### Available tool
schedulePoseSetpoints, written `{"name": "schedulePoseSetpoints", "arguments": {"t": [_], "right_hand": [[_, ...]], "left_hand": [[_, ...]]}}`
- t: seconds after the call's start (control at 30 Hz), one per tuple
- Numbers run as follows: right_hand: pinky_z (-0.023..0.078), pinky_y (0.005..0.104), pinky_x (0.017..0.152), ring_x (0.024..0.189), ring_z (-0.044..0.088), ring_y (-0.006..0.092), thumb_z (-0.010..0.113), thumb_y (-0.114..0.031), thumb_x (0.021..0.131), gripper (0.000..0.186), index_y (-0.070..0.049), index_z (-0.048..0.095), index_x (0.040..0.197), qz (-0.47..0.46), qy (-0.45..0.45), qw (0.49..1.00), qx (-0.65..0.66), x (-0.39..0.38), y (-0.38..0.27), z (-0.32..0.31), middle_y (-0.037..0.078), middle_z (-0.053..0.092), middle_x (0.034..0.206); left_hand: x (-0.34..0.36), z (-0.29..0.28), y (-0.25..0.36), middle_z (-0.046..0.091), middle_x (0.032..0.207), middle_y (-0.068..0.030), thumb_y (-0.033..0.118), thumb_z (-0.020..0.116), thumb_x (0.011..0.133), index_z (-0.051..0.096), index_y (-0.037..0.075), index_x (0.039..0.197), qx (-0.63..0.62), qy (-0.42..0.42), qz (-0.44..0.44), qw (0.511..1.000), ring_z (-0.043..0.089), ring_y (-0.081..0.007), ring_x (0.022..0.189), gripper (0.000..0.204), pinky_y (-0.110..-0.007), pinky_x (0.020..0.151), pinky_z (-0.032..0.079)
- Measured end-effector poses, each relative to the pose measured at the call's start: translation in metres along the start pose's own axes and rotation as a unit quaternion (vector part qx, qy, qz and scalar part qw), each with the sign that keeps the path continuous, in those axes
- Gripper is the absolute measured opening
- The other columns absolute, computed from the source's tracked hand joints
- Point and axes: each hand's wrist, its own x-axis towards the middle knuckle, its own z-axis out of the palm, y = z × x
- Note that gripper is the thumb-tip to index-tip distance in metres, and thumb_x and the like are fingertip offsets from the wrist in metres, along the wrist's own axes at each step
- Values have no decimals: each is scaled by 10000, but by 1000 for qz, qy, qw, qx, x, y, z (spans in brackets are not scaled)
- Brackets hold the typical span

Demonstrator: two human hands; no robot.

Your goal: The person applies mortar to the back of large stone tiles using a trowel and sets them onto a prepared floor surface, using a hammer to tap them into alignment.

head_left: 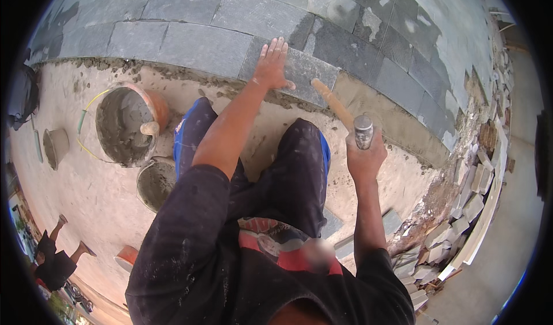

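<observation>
The left hand [272,69] lay on one grey tile [310,71], fingers slightly apart. The right hand [367,157] had fingers clamped on one hammer [334,104]

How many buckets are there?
4: a big orange bucket by the left knee, a smaller bucket just below it, a grey bucket farther left, and a small orange bucket at lower left. More may be hidden.
</observation>
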Motion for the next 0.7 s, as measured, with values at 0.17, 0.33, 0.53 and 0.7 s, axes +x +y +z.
{"name": "schedulePoseSetpoints", "arguments": {"t": [0.17,0.33,0.53,0.7], "right_hand": [[513,408,652,672,649,337,738,-188,771,277,-18,595,935,-62,66,996,12,8,0,1,175,646,761],[515,434,686,745,652,379,741,-158,745,313,-17,619,995,-28,-11,999,-13,22,1,12,191,647,811],[517,433,673,734,655,381,741,-148,745,310,-21,620,1001,-84,33,996,-1,27,-13,21,179,651,800],[521,430,679,745,661,377,743,-143,740,312,-24,620,1000,-62,80,994,31,29,-14,25,182,663,829]], "left_hand": [[0,-7,1,44,1632,-162,691,775,608,77,11,1551,12,-24,-8,1000,-7,-301,1515,1356,-456,1233,59],[-2,-8,2,52,1630,-167,693,780,602,82,9,1549,19,-30,-10,999,5,-306,1514,1361,-457,1233,55],[-1,-1,-4,37,1633,-157,710,774,589,68,23,1554,4,-15,-3,1000,-4,-300,1514,1379,-453,1235,50],[-1,0,-4,37,1634,-155,708,769,594,69,24,1555,-7,3,7,1000,-5,-299,1515,1371,-456,1234,44]]}}
